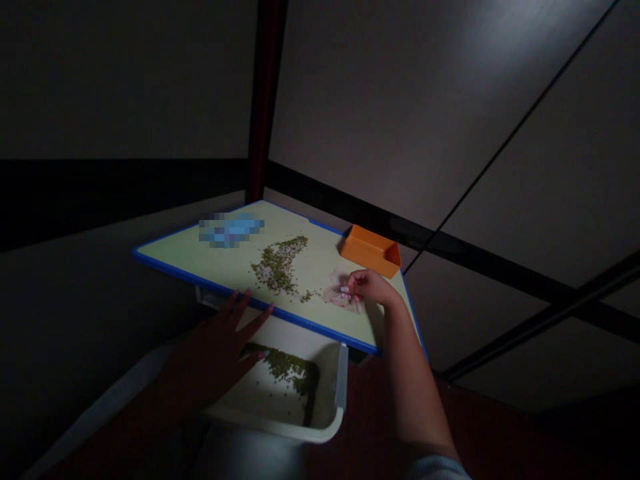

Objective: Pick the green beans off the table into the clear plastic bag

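Observation:
My left hand (220, 353) is open, fingers spread, over the near blue edge of the table. Its thumb hangs above a white plastic bin (327, 427) that holds small green grains or beans (295, 370). At the right of the tabletop, my right hand (370, 287) is closed in a pinch, fingertips down at a pale pinkish patch (343, 300). Whether that patch is small pieces or a print I cannot tell, and what the pinch holds is too small to name. Left of it, a loose spread of green grains (280, 263) lies on the table.
An orange open box (370, 250) stands at the table's far right edge. The pale tabletop (200, 257) has a blue rim; a blurred-out blue patch (233, 230) lies at its left. Walls meet in a corner behind the table. The room is dim.

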A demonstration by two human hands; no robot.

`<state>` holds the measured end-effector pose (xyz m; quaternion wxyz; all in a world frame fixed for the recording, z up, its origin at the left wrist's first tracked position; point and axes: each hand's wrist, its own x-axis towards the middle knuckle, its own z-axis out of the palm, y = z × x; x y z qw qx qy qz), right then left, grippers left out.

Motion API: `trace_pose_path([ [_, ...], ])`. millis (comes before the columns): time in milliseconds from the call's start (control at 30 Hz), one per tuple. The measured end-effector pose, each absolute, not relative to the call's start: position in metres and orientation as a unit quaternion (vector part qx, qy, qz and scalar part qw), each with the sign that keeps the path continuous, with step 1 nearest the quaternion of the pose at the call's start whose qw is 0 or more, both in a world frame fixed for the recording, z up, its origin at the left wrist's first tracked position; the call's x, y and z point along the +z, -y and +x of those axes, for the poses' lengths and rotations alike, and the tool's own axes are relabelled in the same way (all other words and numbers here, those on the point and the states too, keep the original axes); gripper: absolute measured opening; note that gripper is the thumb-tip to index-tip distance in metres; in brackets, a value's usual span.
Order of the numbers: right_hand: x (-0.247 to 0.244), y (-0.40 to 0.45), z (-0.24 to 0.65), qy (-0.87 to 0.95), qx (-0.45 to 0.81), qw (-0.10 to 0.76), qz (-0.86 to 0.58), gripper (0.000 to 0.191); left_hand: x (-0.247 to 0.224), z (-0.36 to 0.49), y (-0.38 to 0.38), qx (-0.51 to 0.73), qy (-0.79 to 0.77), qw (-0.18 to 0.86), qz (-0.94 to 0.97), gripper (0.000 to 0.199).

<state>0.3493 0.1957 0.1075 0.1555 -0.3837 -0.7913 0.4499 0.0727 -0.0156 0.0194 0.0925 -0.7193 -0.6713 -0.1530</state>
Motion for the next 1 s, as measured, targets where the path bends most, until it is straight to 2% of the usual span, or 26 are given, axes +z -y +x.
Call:
trace_pose_path([
  [200,0.109,-0.1963,0.3499,0.787,0.474,0.156,-0.362,0.033,0.0199,0.0737,0.0144,-0.152,0.675,0.081,-0.717,0.065],
  [333,0.1114,-0.1962,0.3516,0.787,0.464,0.172,-0.369,0.021,0.02,0.0732,0.0145,-0.149,0.677,0.074,-0.717,0.065],
  [433,0.1109,-0.1966,0.3525,0.791,0.47,0.152,-0.361,0.015,0.0199,0.0735,0.0146,-0.145,0.682,0.068,-0.713,0.065],
  [633,0.1063,-0.1986,0.3517,0.797,0.474,0.123,-0.354,0.021,0.0198,0.0737,0.0143,-0.151,0.679,0.075,-0.714,0.065],
  [833,0.1067,-0.1998,0.3523,0.801,0.458,0.164,-0.349,0.022,0.0209,0.0737,0.0148,-0.14,0.68,0.083,-0.715,0.066],
  [1000,0.102,-0.2044,0.3553,0.799,0.394,0.225,-0.395,0.023,0.0187,0.0735,0.0148,-0.14,0.678,0.092,-0.715,0.067],
])
